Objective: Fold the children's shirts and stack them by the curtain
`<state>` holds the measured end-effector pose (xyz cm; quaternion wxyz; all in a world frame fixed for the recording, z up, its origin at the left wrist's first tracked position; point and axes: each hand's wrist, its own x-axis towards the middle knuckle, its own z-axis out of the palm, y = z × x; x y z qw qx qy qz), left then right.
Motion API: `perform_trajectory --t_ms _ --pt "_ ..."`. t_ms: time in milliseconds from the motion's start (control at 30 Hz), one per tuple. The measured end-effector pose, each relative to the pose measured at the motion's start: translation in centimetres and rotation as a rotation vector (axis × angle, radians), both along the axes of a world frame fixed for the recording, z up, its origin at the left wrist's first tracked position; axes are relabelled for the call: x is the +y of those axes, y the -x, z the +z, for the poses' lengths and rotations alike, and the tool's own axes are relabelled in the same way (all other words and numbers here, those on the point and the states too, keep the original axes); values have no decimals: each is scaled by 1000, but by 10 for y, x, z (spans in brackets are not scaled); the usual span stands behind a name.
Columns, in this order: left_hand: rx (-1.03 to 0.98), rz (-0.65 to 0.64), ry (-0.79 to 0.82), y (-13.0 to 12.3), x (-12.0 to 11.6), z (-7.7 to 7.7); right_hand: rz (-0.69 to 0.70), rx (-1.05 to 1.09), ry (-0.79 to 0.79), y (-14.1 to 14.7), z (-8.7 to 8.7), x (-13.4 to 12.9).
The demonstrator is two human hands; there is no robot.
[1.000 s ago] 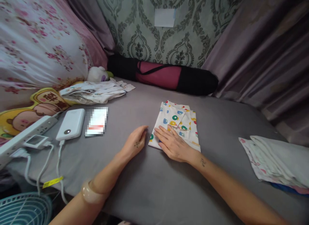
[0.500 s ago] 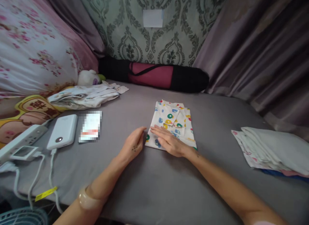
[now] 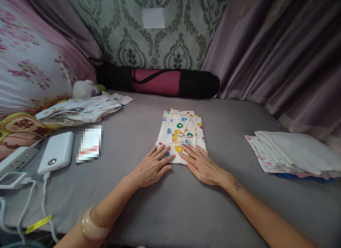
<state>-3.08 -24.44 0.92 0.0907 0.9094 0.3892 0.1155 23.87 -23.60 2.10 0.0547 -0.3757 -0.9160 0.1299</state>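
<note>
A white garment [image 3: 168, 131] with a colourful print lies folded into a rough rectangle on the grey bed sheet [image 3: 128, 130]. Its collar and sleeve parts show on top. My left hand [image 3: 156, 165] rests flat with fingers spread over the near left corner of the cloth. On the near right corner lies my right hand [image 3: 201, 163], palm down, fingers also spread. Neither hand grips anything. Under the fingers the near edge of the garment is partly hidden.
At the right sits a stack of folded clothes [image 3: 295, 152]. A crumpled white garment [image 3: 82, 108], a power bank [image 3: 56, 152], a power strip [image 3: 17, 161] and a blurred-out phone-like object [image 3: 90, 144] are at the left. A black and maroon long bag [image 3: 157, 81] lies along the wall.
My left hand has gone from beside the cloth, fingers together, to flat on its near left corner. My right hand has slid to the near right corner. The view has shifted right.
</note>
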Motion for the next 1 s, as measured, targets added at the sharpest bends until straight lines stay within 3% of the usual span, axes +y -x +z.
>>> perform_trajectory --t_ms 133,300,367,500,633,1000 --pt "-3 2 0 -2 3 13 -23 110 54 -5 5 5" --pt "11 -9 -3 -15 18 32 -246 251 -76 -19 6 9" --pt "0 4 -8 -23 23 29 -269 187 -87 -21 1 7" --pt "16 -17 10 -35 24 10 -198 36 -54 -19 -8 0" --pt "41 -37 25 -36 20 -3 -171 15 -68 -19 -9 -1" --pt "-5 12 -58 -31 20 1 -129 52 -95 -10 3 -4"
